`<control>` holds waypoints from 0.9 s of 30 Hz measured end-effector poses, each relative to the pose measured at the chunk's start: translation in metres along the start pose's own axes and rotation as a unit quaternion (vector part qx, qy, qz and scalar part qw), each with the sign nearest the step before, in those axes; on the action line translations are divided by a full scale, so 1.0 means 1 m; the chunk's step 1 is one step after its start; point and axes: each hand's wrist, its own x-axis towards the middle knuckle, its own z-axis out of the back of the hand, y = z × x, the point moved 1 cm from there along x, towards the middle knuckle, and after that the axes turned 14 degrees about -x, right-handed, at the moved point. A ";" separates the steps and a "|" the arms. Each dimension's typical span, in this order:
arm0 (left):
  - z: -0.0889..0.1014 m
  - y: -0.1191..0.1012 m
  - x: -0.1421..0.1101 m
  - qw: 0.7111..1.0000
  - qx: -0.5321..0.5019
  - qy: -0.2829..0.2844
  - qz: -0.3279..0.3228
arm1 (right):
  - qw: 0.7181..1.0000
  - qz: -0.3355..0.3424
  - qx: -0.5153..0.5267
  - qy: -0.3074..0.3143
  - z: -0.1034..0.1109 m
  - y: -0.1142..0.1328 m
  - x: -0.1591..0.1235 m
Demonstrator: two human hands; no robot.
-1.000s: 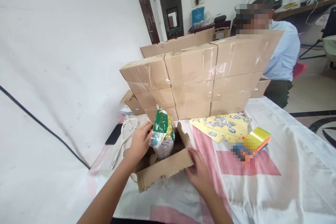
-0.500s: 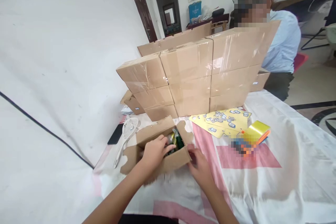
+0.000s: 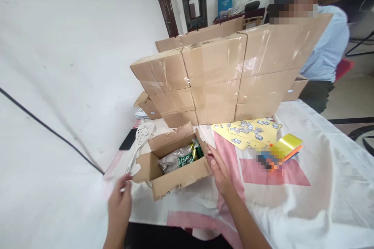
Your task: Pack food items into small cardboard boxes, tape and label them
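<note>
An uncovered cardboard box (image 3: 181,181) with torn flaps sits in front of me. Inside lies a silvery-grey plastic packet (image 3: 178,157) with green and yellow print and large white lettering. My right hand (image 3: 219,169) is against the box's right end, its fingers stretched along the outside of the raised end flap (image 3: 202,140). At the lower left, my left hand (image 3: 120,198) hovers just off the left flap (image 3: 142,167), its fingers loosely bent and apart with nothing in them. Close beyond its fingertips lies a white perforated skimmer (image 3: 143,134), handle towards me.
Stacked, taped cardboard boxes (image 3: 216,81) form a wall behind the box. A black phone (image 3: 127,140) lies by the white wall. To the right are yellow printed sheets (image 3: 248,134) and a shiny yellow-orange bundle (image 3: 286,146). A seated person (image 3: 329,46) is beyond.
My left hand has come out of the box and moved down-left beside it. The right end flap now stands up, with my right hand against it. The packet shows more fully.
</note>
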 end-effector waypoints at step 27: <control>-0.116 -0.033 0.059 0.960 -0.153 0.178 -0.150 | 0.963 0.069 -0.223 -0.132 0.010 0.028 0.055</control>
